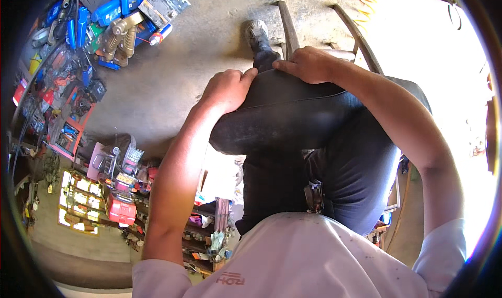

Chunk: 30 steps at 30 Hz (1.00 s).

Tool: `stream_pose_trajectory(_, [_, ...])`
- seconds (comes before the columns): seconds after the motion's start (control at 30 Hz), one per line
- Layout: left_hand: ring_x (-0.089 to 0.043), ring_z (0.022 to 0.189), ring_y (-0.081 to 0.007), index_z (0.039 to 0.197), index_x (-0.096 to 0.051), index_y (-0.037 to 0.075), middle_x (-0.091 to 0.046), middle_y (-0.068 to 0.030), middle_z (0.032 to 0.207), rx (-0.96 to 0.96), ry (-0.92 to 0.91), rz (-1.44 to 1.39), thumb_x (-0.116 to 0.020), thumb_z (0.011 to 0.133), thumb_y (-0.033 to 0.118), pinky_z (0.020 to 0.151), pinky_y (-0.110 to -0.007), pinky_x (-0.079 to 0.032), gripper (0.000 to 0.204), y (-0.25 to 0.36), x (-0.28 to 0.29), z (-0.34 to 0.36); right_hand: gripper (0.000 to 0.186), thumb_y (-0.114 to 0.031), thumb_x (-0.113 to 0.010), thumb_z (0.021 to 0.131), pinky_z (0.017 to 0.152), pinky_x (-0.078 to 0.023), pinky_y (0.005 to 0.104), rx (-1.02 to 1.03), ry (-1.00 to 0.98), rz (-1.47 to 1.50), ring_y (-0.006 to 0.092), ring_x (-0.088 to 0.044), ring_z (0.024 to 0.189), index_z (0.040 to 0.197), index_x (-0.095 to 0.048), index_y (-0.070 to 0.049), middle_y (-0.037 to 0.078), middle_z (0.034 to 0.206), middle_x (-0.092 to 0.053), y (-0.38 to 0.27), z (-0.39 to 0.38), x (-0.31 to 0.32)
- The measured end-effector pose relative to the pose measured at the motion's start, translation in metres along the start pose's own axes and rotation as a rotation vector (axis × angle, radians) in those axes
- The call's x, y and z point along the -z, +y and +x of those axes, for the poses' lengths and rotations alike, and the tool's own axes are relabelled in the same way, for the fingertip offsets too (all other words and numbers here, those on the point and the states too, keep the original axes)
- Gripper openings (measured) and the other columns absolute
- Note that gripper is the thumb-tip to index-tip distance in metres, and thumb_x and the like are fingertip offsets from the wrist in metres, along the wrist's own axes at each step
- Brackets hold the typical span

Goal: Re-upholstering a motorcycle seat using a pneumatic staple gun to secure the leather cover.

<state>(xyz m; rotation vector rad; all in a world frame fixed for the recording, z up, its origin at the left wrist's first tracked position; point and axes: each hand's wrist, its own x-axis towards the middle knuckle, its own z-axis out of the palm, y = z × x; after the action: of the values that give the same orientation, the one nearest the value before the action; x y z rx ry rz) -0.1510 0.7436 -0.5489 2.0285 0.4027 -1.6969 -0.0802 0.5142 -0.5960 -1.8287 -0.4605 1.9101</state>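
Note:
A long black padded piece (pixel 282 125) with a smooth leather-like cover and a stitched seam lies across my lap; it looks like a motorcycle seat. My left hand (pixel 229 89) grips its far left edge, thumb on top and fingers folded down out of sight. Close by, my right hand (pixel 308 65) holds the far edge too, its thumb pointing toward the left one. The underside of the piece and most fingertips are hidden. Beyond it shows a dark shoe (pixel 256 30) on the concrete floor.
Wooden legs (pixel 287 26) of a stool or frame stand just past my right hand. Blue bottles (pixel 107 11), gold-brown shaped parts (pixel 121 36) and a spray can (pixel 161 34) crowd the far left. A red tool tray (pixel 78 123) and a red case (pixel 121 209) sit at left.

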Motion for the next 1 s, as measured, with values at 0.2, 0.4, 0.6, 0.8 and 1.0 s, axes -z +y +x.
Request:
stream_pose_trajectory(0.2, [-0.07,0.085,-0.0143,0.108,-0.076,-0.008,-0.077,-0.0122,0.092,0.083,-0.123,-0.405,-0.074,0.098,0.039,0.077,-0.034,-0.056,0.047,-0.006,0.017,-0.015,0.075,-0.066,-0.045,0.105,0.094,-0.054,0.0504,-0.017,0.018,-0.003,0.0452,-0.071,0.099,0.101,-0.079,0.001,0.03,0.097,-0.073,0.007,0.002,0.0])
stream_pose_trajectory(0.4, [-0.07,0.085,-0.0155,0.113,-0.076,-0.006,-0.077,-0.0098,0.102,-0.019,-0.202,-0.804,-0.079,0.096,0.03,0.077,-0.032,-0.056,0.04,-0.029,0.011,-0.015,0.078,-0.066,-0.037,0.108,0.097,-0.052,0.0526,0.01,-0.04,-0.021,0.0454,-0.071,0.104,0.107,-0.079,-0.001,0.028,0.102,-0.074,0.002,0.003,-0.001])
stream_pose_trajectory(0.6, [-0.069,0.088,-0.0141,0.111,-0.076,-0.006,-0.077,-0.0115,0.099,0.089,-0.235,-0.724,-0.073,0.101,0.031,0.08,-0.03,-0.055,0.039,-0.016,0.008,-0.005,0.076,-0.065,-0.037,0.108,0.097,-0.052,0.0522,0.004,-0.039,-0.016,0.0453,-0.071,0.105,0.107,-0.08,-0.003,0.027,0.107,-0.074,0.021,0.01,-0.011])
stream_pose_trajectory(0.8, [-0.073,0.093,-0.0239,0.106,-0.076,-0.006,-0.077,-0.0172,0.097,0.153,-0.187,-0.559,-0.061,0.107,0.04,0.085,-0.037,-0.055,0.048,-0.013,-0.001,0.007,0.066,-0.058,-0.038,0.111,0.096,-0.053,0.0504,0.06,-0.083,-0.09,0.0418,-0.069,0.111,0.118,-0.075,-0.003,0.028,0.111,-0.073,-0.002,0.004,0.003])
stream_pose_trajectory(1.0, [-0.061,0.124,-0.0471,0.151,-0.044,-0.001,-0.057,-0.0324,0.141,-0.374,0.088,0.226,-0.053,0.108,0.037,0.107,-0.052,-0.049,0.058,0.057,0.009,-0.011,0.054,-0.045,-0.042,0.112,0.093,-0.052,0.0534,0.095,-0.025,0.016,0.0464,-0.07,0.106,0.127,-0.069,-0.001,0.028,0.108,-0.073,0.032,0.028,-0.009])
